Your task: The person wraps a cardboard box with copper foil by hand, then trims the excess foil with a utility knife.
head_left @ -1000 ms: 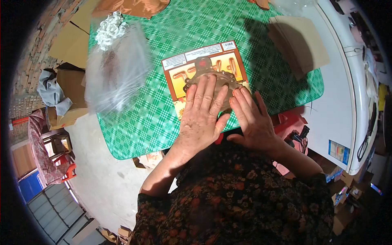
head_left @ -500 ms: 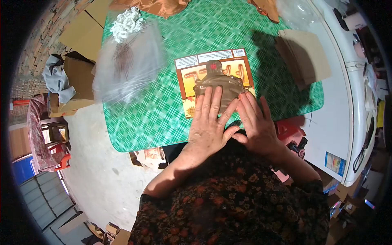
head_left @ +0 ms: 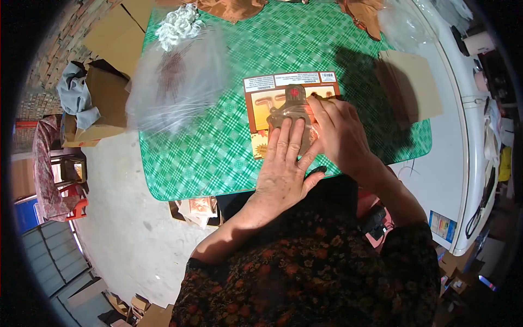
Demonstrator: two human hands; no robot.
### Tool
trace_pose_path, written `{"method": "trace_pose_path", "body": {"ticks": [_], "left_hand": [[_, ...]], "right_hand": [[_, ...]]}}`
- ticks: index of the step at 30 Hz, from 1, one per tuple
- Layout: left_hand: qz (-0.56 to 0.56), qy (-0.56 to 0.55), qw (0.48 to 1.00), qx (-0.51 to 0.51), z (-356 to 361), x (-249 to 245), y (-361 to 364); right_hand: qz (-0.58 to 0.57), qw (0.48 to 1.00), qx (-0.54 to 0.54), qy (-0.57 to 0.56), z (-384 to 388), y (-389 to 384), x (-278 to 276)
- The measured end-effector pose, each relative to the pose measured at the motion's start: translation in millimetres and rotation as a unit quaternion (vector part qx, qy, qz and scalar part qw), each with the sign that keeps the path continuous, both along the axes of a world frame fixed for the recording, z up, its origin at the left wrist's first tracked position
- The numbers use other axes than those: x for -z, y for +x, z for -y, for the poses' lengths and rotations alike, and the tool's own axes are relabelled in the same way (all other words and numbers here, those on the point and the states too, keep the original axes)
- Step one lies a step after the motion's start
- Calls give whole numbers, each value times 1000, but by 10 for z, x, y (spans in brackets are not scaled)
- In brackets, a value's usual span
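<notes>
A printed yellow and brown card [head_left: 265, 82] lies on the green checked tablecloth [head_left: 229, 131], near the table's front edge. On the card rests a folded brown foil item [head_left: 296, 96] with a small red mark on its tab. My left hand [head_left: 280, 163] lies flat on the lower part of the foil, fingers spread. To its right, my right hand [head_left: 340, 131] is bent, its fingers together at the foil's right edge and over the card; what its fingertips pinch is too small to name.
Clear plastic bags [head_left: 182, 82] and white curled ties [head_left: 178, 27] lie at the left. Brown cardboard pieces [head_left: 411, 87] are at the right. Orange foil [head_left: 234, 8] and more clear plastic [head_left: 403, 22] lie at the back. An open carton [head_left: 106, 103] stands left of the table.
My right hand has risen from lying flat beside my left hand and now curls over the foil's right side. The card appears slightly further right and lower. My left hand stays flat.
</notes>
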State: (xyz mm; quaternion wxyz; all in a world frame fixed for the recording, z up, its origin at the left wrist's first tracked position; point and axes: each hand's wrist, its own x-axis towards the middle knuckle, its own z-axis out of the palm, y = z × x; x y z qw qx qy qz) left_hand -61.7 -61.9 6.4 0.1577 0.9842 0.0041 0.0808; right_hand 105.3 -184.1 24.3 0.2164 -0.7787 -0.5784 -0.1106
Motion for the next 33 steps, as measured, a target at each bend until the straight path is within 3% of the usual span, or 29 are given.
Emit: {"method": "trace_pose_path", "body": {"ticks": [8,11,17,20,23,26,29,33], "left_hand": [[12,-8,1000,2,-5,9,-7],[14,-4,1000,1,3,5,1],[20,-2,1000,0,2,18,2],[23,0,1000,-3,5,19,0],[22,3,1000,-4,12,41,-1],[21,11,1000,-5,15,47,-3],[21,13,1000,-7,15,48,-2],[33,5,999,-5,8,42,5]], "right_hand": [[-23,996,76,-30,-130,18,47],[-68,994,58,-65,-125,54,16],[-91,995,41,4,-153,21,-27],[-136,987,67,-56,-141,-23,-99],[-145,989,31,16,-186,-33,-66],[-83,996,6,40,-241,-58,-150],[-63,997,4,-34,-212,-39,-138],[-88,995,12,-50,-214,-9,-162]]}}
